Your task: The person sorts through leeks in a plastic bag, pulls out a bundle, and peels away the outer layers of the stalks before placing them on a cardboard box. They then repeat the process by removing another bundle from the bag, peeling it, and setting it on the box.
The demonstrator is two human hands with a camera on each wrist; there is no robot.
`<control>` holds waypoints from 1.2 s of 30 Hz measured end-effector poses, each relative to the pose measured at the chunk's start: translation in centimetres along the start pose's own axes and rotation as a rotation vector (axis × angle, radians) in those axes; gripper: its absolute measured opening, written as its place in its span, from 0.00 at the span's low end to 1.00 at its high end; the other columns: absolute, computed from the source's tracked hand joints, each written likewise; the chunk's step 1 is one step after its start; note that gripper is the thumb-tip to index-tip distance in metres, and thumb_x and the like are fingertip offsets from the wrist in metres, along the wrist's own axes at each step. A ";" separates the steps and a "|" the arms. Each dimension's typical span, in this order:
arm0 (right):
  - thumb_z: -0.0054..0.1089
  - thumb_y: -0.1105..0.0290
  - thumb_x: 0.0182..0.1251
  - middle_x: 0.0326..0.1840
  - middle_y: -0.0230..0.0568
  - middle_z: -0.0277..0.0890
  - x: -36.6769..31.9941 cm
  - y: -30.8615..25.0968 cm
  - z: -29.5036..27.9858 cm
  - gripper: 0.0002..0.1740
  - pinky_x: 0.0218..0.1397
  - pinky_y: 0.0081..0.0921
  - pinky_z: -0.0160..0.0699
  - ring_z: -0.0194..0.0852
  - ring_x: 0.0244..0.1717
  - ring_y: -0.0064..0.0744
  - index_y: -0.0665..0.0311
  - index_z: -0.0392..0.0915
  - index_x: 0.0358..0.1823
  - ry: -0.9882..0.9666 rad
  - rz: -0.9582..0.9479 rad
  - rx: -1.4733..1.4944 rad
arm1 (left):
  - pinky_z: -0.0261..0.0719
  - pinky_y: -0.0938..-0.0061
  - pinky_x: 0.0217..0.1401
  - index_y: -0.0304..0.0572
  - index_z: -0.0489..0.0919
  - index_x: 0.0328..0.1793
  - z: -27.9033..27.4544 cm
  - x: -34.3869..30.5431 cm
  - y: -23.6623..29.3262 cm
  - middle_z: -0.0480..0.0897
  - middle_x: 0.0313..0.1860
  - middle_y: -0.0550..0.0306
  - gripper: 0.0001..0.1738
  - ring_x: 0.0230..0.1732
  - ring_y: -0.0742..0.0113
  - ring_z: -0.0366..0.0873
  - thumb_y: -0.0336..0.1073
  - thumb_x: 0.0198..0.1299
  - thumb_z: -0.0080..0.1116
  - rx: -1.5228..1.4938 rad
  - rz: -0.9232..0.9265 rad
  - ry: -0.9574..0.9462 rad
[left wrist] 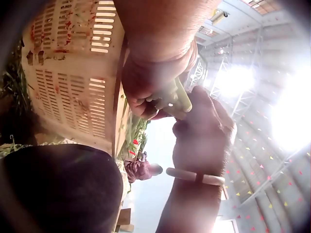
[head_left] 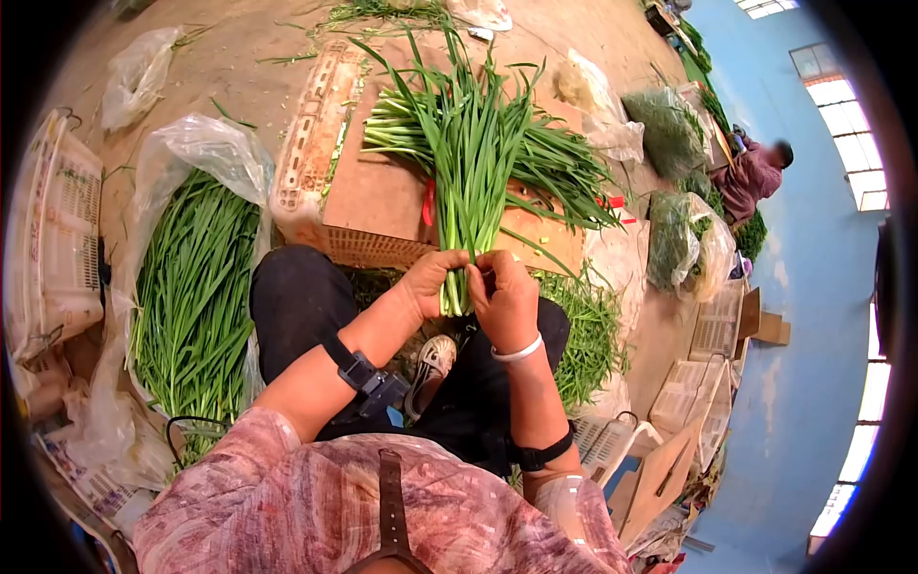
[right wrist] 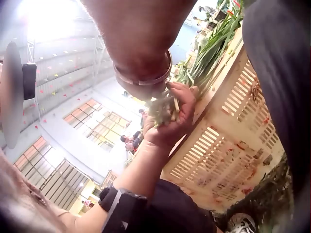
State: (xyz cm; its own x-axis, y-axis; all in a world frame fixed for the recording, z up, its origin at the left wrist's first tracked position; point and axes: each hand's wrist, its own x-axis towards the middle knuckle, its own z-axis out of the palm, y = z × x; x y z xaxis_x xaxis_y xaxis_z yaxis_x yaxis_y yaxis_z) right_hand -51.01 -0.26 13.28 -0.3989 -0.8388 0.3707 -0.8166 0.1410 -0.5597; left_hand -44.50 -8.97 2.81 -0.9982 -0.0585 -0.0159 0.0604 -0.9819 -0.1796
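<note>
A bunch of long green stalks stands out from the person's hands over a board-topped crate, its pale cut ends pointing toward the body. The left hand grips the bunch near those ends, fingers curled round it, also in the right wrist view, where the left hand wraps the stalk ends. The right hand is at the bunch's right side, thumb and fingers bent together at the stalks; whether it pinches one is hidden. More stalks lie crosswise on the board beneath the bunch.
A plastic bag of greens lies at the left, beside a white crate. Loose greens cover the floor right of the knees. Filled bags and crates line the blue wall, where another person sits. The crate stands before the knees.
</note>
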 end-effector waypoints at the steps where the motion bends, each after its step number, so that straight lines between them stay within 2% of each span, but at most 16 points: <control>1: 0.64 0.75 0.52 0.25 0.43 0.72 0.0 -0.7 -0.2 0.09 0.27 0.32 0.73 0.73 0.24 0.43 0.64 0.71 0.31 -0.005 -0.060 -0.027 | 0.80 0.63 0.51 0.32 0.75 0.47 -0.1 0.1 0.0 0.80 0.41 0.47 0.13 0.43 0.59 0.80 0.31 0.57 0.55 0.036 0.018 0.019; 4: 0.65 0.77 0.50 0.25 0.43 0.70 -0.5 -1.5 -0.2 0.11 0.26 0.31 0.72 0.73 0.24 0.41 0.64 0.70 0.30 -0.057 -0.191 -0.051 | 0.82 0.67 0.42 0.32 0.75 0.46 -0.2 0.1 0.2 0.81 0.37 0.49 0.12 0.36 0.62 0.81 0.30 0.57 0.53 0.129 0.033 0.001; 10: 0.64 0.79 0.50 0.27 0.41 0.73 -1.3 -3.1 -2.1 0.10 0.27 0.28 0.73 0.74 0.25 0.35 0.65 0.70 0.31 -0.148 -0.232 0.103 | 0.84 0.63 0.40 0.26 0.75 0.45 1.1 -0.2 0.0 0.81 0.36 0.44 0.13 0.35 0.56 0.82 0.31 0.59 0.52 0.117 0.022 0.081; 13: 0.55 0.83 0.58 0.31 0.37 0.77 -1.9 -2.9 -4.8 0.05 0.23 0.18 0.74 0.73 0.24 0.20 0.66 0.72 0.33 -0.113 0.213 0.681 | 0.83 0.62 0.43 0.24 0.74 0.47 1.1 -0.4 0.4 0.81 0.37 0.42 0.15 0.37 0.55 0.82 0.32 0.60 0.52 0.195 -0.011 0.135; 15: 0.54 0.79 0.62 0.30 0.39 0.77 -2.0 -0.9 -8.8 0.02 0.20 0.18 0.74 0.74 0.22 0.21 0.66 0.73 0.31 0.205 0.418 0.797 | 0.84 0.63 0.44 0.23 0.71 0.52 1.6 -0.6 0.5 0.80 0.42 0.40 0.18 0.38 0.55 0.82 0.33 0.61 0.50 0.225 0.025 0.162; 18: 0.52 0.74 0.66 0.29 0.41 0.77 -4.5 8.4 -15.9 0.05 0.22 0.14 0.72 0.71 0.23 0.20 0.67 0.73 0.33 0.588 0.382 1.189 | 0.85 0.64 0.45 0.26 0.69 0.57 1.1 -0.7 1.1 0.78 0.48 0.39 0.21 0.43 0.56 0.82 0.32 0.61 0.52 0.219 0.009 0.114; 19: 0.52 0.74 0.66 0.31 0.42 0.77 -5.1 9.5 -16.9 0.05 0.24 0.15 0.72 0.72 0.25 0.23 0.68 0.74 0.35 0.917 0.504 1.206 | 0.85 0.63 0.43 0.26 0.68 0.57 1.1 -0.8 1.3 0.78 0.46 0.40 0.21 0.42 0.57 0.82 0.31 0.60 0.53 0.178 -0.016 0.046; 20: 0.54 0.73 0.65 0.32 0.43 0.77 -7.4 13.8 -18.1 0.07 0.27 0.14 0.72 0.75 0.32 0.26 0.69 0.74 0.40 0.990 0.534 1.228 | 0.86 0.62 0.42 0.27 0.68 0.58 1.1 -0.8 1.4 0.79 0.45 0.40 0.22 0.41 0.57 0.82 0.30 0.59 0.54 0.138 -0.044 -0.021; 22: 0.57 0.74 0.62 0.38 0.47 0.77 -10.4 15.0 -18.0 0.14 0.34 0.17 0.75 0.77 0.38 0.29 0.73 0.72 0.48 0.708 0.903 0.532 | 0.85 0.68 0.33 0.30 0.70 0.56 2.9 -1.3 1.3 0.80 0.38 0.44 0.20 0.32 0.62 0.82 0.29 0.58 0.55 0.225 -0.012 0.097; 24: 0.59 0.76 0.59 0.45 0.49 0.77 -12.9 16.2 -16.3 0.22 0.40 0.20 0.77 0.78 0.40 0.31 0.75 0.68 0.54 0.361 0.745 -0.066 | 0.81 0.76 0.25 0.33 0.71 0.53 4.8 -1.9 1.4 0.80 0.32 0.49 0.17 0.25 0.67 0.79 0.28 0.57 0.56 0.591 0.030 0.160; 25: 0.59 0.78 0.58 0.49 0.52 0.75 -11.7 12.6 -15.6 0.25 0.45 0.23 0.77 0.78 0.41 0.33 0.76 0.66 0.57 0.317 0.761 0.137 | 0.78 0.81 0.22 0.32 0.74 0.45 6.3 -2.0 0.9 0.79 0.26 0.54 0.12 0.21 0.72 0.78 0.28 0.56 0.58 0.690 0.072 0.201; 30: 0.61 0.79 0.54 0.47 0.53 0.76 -6.1 -0.8 -16.1 0.23 0.46 0.25 0.77 0.79 0.43 0.36 0.76 0.69 0.53 0.044 0.347 0.375 | 0.76 0.80 0.25 0.35 0.74 0.45 12.2 -1.5 -3.3 0.80 0.28 0.56 0.14 0.23 0.74 0.76 0.29 0.52 0.59 1.378 -0.141 0.139; 32: 0.66 0.75 0.51 0.48 0.53 0.76 -4.9 -4.3 -16.8 0.24 0.50 0.29 0.76 0.79 0.45 0.41 0.76 0.71 0.50 -0.136 -0.115 0.673 | 0.74 0.81 0.25 0.35 0.76 0.38 12.6 -1.0 -6.1 0.80 0.26 0.59 0.10 0.21 0.76 0.74 0.33 0.51 0.60 1.446 -0.294 -0.007; 34: 0.69 0.71 0.48 0.48 0.55 0.76 -3.5 -6.2 -17.5 0.27 0.54 0.34 0.73 0.78 0.47 0.46 0.76 0.73 0.49 -0.325 -0.265 0.654 | 0.72 0.81 0.22 0.36 0.77 0.33 11.9 -1.1 -8.6 0.78 0.23 0.60 0.08 0.20 0.76 0.73 0.32 0.50 0.61 1.316 -0.441 -0.080; 35: 0.70 0.64 0.48 0.46 0.64 0.75 -3.4 -5.6 -17.3 0.30 0.55 0.44 0.71 0.76 0.49 0.53 0.77 0.73 0.49 -0.380 -0.298 0.621 | 0.71 0.82 0.21 0.36 0.77 0.32 11.6 -1.6 -9.3 0.78 0.23 0.59 0.07 0.20 0.76 0.73 0.32 0.49 0.61 1.302 -0.527 -0.050; 36: 0.71 0.61 0.47 0.52 0.62 0.73 -3.0 -5.8 -17.1 0.34 0.58 0.41 0.68 0.72 0.55 0.50 0.77 0.71 0.52 -0.437 -0.247 0.495 | 0.71 0.82 0.20 0.37 0.77 0.30 11.0 -2.1 -9.6 0.78 0.22 0.59 0.07 0.20 0.76 0.73 0.31 0.49 0.62 1.286 -0.613 -0.019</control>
State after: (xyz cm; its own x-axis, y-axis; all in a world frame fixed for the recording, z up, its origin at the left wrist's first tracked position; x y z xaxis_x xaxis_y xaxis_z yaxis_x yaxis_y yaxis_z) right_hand -52.23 10.45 28.06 0.0625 -0.9644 0.2568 -0.5345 -0.2496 -0.8074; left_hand -43.01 -1.37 15.40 -0.8648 0.4362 -0.2487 -0.4105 -0.3290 0.8504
